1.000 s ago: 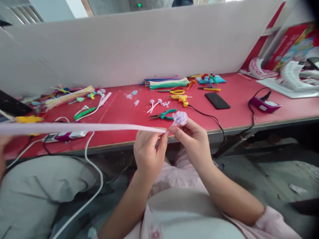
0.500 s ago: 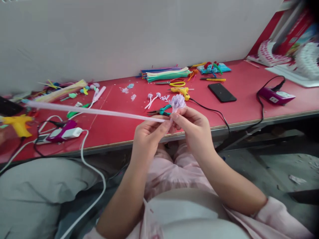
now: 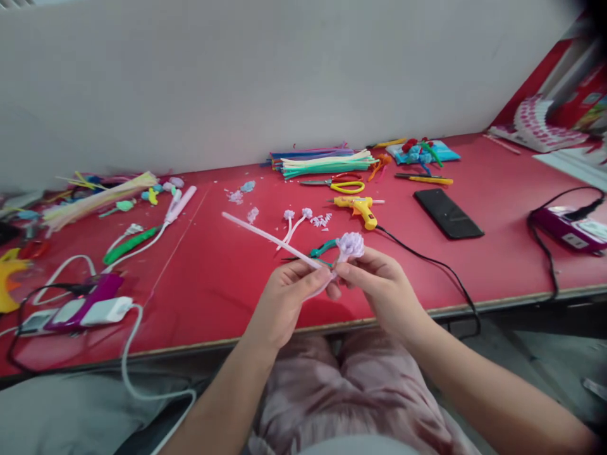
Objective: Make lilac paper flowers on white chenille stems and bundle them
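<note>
Between the fingers of my right hand [image 3: 379, 278] is the stem of a lilac pipe-cleaner flower [image 3: 351, 245], its fluffy head pointing up. My left hand [image 3: 296, 294] pinches a pale pink pipe cleaner [image 3: 270, 238] close to the base of that flower. The strip's long end sticks out up and to the left over the table. Both hands are closed and nearly touch at the fingertips. Just behind them lie teal-handled pliers [image 3: 324, 248], partly hidden. Two small lilac flowers on white stems [image 3: 293, 229] rest beyond, beside a heap of lilac clippings [image 3: 322, 220].
On the red table [image 3: 199, 284] lie a yellow glue gun [image 3: 356, 207], yellow-handled scissors [image 3: 347, 186], a black phone [image 3: 448, 213] and bundled pipe cleaners [image 3: 327, 163]. Purple power strips stand left [image 3: 88, 303] and right [image 3: 571, 227], with cables trailing over the front edge.
The pink pipe cleaner's free end, which stretched far left, now looks much shorter and slants up-left. The head view has shifted, so the table appears nearer. Both hands keep their grip.
</note>
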Available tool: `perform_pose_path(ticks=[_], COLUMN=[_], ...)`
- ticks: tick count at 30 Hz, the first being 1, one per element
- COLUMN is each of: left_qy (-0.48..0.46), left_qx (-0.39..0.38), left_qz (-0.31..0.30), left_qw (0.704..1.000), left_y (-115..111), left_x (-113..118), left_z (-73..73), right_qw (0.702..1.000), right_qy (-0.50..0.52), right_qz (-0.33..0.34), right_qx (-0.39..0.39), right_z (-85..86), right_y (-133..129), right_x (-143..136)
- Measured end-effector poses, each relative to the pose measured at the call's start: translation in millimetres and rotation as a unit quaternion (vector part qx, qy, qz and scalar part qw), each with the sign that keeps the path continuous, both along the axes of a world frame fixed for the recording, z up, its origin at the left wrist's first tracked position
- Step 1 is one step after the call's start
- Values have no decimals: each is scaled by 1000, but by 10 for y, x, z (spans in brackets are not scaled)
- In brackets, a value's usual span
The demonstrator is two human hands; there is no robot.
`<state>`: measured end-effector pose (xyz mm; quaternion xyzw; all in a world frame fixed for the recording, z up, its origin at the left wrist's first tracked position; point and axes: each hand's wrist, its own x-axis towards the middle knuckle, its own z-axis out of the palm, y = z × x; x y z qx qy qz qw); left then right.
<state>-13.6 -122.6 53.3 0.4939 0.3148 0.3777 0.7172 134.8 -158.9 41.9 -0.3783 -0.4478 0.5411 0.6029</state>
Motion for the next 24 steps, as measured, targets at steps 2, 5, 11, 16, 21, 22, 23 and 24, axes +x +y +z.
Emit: perform_pose_path(ticks=[2,5,11,16,21,22,23,24], left_qy=[-13,-44,-41,85,182,187,190,189], left_qx=[-56,-148,-138,66,30,26,21,13], left_qz=[-39,-94,-76,83,94,85,76,69], left_qw=[998,984,987,991,978,978,979,979], left_y=[141,379,858,1064,1056,1054,1054,1056], left_x=[3,24,168,184,82,69,61,57], left_z=[54,146,187,-36,-189,-195,-198,-201], right_qw=[999,998,993,998,993,993,993,993], right_qy=[8,7,-23,-64,-68,-63,-56,-48], right_qz=[33,67,116,-13,-47,-44,-40,-32], right_qx=[-5,-5,27,3,-81,-90,-96,-98], right_z=[35,100,137,-33,-260,-286,-303,-311], right_y=[134,394,1021,1276,1233,1216,1203,1194], right_x=[52,156,295,136,85,100,117,133])
